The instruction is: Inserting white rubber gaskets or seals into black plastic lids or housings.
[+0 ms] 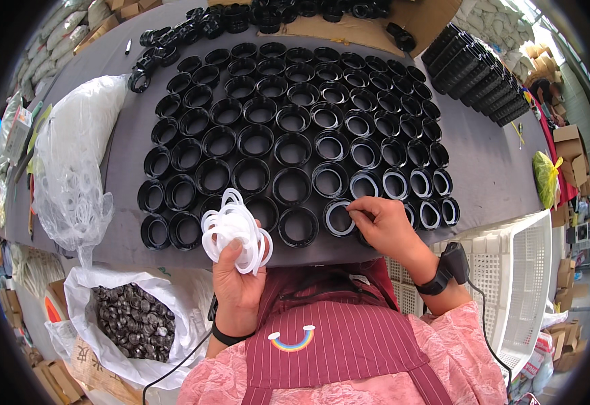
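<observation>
My left hand (pixel 236 290) is closed around a loose bundle of thin white plastic rings (pixel 229 223), held just above the near edge of the table. Rows of black plastic rings (pixel 276 189) lie open side up across the grey tabletop. With thumb and forefinger pinched, my right hand (pixel 388 228) grips the edge of a white ring (pixel 329 217) that sits in a black ring of the near row. Several black rings toward the right have white rings inside them; those to the left show none. My hands hide a few of the near black rings.
A clear plastic bag of white rings (pixel 82 145) lies on the table's left. Below it stands a white sack (pixel 82 297) of small black parts (pixel 133 320). White plastic crates (pixel 528 290) stand at the near right. Stacked black rings (pixel 474 74) and a cardboard box (pixel 437 15) are farther back.
</observation>
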Demonstrator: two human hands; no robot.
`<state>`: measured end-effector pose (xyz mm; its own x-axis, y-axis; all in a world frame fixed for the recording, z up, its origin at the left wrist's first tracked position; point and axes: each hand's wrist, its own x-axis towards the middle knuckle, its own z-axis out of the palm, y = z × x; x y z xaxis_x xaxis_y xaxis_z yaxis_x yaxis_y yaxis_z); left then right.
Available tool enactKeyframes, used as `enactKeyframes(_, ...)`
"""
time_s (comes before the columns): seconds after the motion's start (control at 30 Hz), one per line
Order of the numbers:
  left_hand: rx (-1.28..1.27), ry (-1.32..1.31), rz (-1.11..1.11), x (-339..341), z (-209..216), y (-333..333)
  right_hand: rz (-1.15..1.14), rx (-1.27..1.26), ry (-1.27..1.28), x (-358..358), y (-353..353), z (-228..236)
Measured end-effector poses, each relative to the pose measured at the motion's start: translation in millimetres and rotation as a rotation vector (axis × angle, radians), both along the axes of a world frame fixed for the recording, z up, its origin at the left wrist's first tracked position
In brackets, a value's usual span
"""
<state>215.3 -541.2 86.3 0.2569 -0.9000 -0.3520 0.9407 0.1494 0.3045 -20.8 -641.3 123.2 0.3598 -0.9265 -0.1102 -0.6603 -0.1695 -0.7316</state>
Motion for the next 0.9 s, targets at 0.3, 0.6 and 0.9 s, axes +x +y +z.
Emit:
enactKeyframes(0.3,-0.01,-0.048,-0.056,-9.4,6.5,0.9,0.167,-0.465,0.239,6.2,0.3,-8.8)
enactKeyframes(0.6,-0.053,-0.164,-0.129,-32.6,12.8,-5.6,0.164,0.13,-0.404,38.6,39.8,32.6)
enactKeyframes(0.9,0.002,-0.031,-0.213,-37.9,10.0,1.0,0.017,0.58,-0.827,29.6,37.5,3.4)
